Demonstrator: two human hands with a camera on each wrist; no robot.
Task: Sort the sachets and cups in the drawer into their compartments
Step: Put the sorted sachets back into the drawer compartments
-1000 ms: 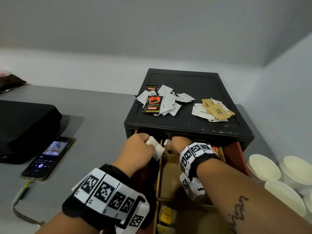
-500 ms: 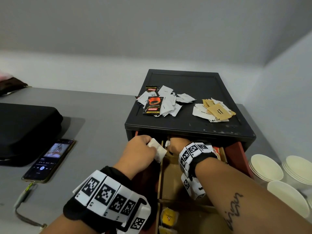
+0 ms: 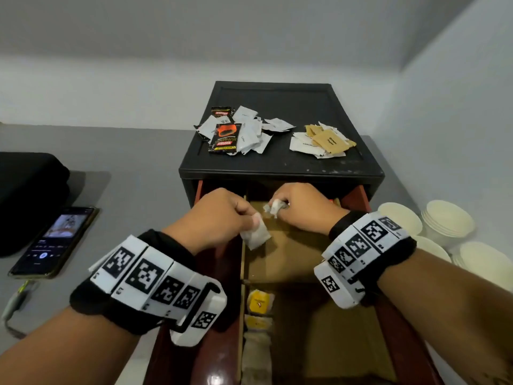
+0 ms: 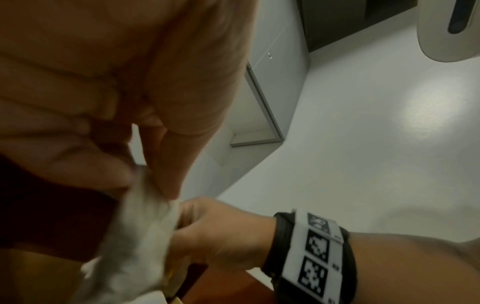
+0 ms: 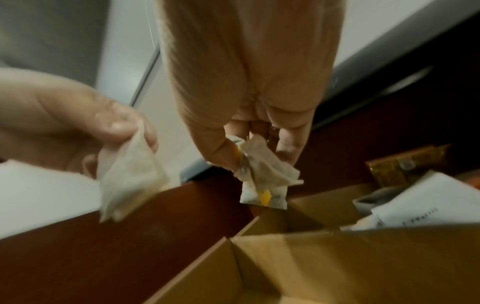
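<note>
Left hand [image 3: 222, 215] has a pinch grip on a soft white tea bag [image 3: 256, 236], which dangles from the fingertips over the left edge of the cardboard compartment [image 3: 288, 254] in the open drawer [image 3: 358, 197]. Right hand [image 3: 302, 209], just to its right and a little farther in, is closed on a crumpled bunch of tea bags [image 3: 274, 207] with a yellow tag showing in the right wrist view, held above the same far compartment.

Risks from here, as I read it: both holds are fingertip-light, and the bags are limp, so one could slip and land across the thin divider [image 3: 242, 262] or in the wrong slot. The right-hand bunch looks tangled; letting go may drop the lot together. The yellow-tagged bags [image 3: 259, 301] sit in the narrow near compartment, so that is probably the target, and the reach back is tight.

Outward: loose sachets [image 3: 241, 132] are still heaped on the black cabinet top [image 3: 277, 162], paper cups [image 3: 399, 222] stand on the desk [image 3: 133, 162] at right, a phone [image 3: 54, 240] at left.
</note>
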